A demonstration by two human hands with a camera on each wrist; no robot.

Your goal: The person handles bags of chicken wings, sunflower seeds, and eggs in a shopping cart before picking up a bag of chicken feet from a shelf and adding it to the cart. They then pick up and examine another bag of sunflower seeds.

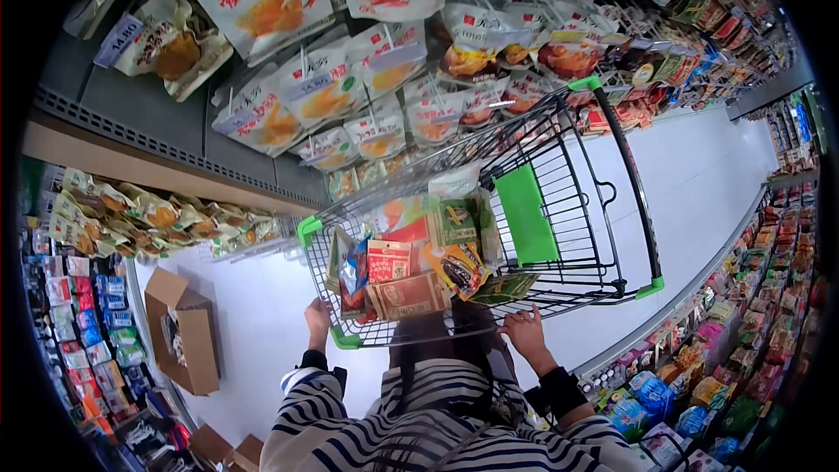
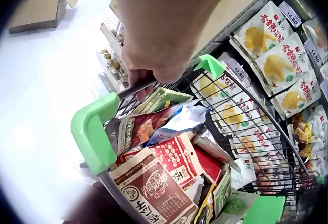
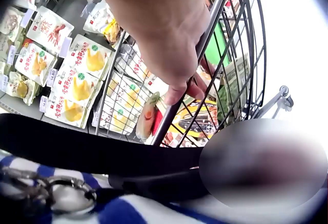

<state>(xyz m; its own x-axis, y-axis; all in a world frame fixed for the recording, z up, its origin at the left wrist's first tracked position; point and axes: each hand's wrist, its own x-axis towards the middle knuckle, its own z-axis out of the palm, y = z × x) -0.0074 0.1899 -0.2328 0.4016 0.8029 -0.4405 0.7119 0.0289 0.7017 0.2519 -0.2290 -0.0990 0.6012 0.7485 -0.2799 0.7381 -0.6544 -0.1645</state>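
A black wire shopping cart (image 1: 529, 214) with green corners stands in front of the person. The left hand (image 1: 318, 322) grips the rim at the cart's end, next to a green corner (image 2: 95, 132); its fingers curl under the bar in the left wrist view. On the near long side, the right hand (image 1: 526, 336) holds the rim, its fingertips (image 3: 177, 93) bent over the bar. Several packaged foods lie inside: a brown packet (image 2: 159, 185), a red-and-white packet (image 2: 175, 157), a blue-and-white packet (image 2: 182, 123) and a yellow-and-black bag (image 1: 461, 269).
Shelves of white food pouches (image 1: 262, 0) with price tags run close along the cart's far side. An open cardboard box (image 1: 188, 336) sits on the white floor (image 1: 253, 315) at the left. More shelves of packaged goods (image 1: 699, 367) line the right side.
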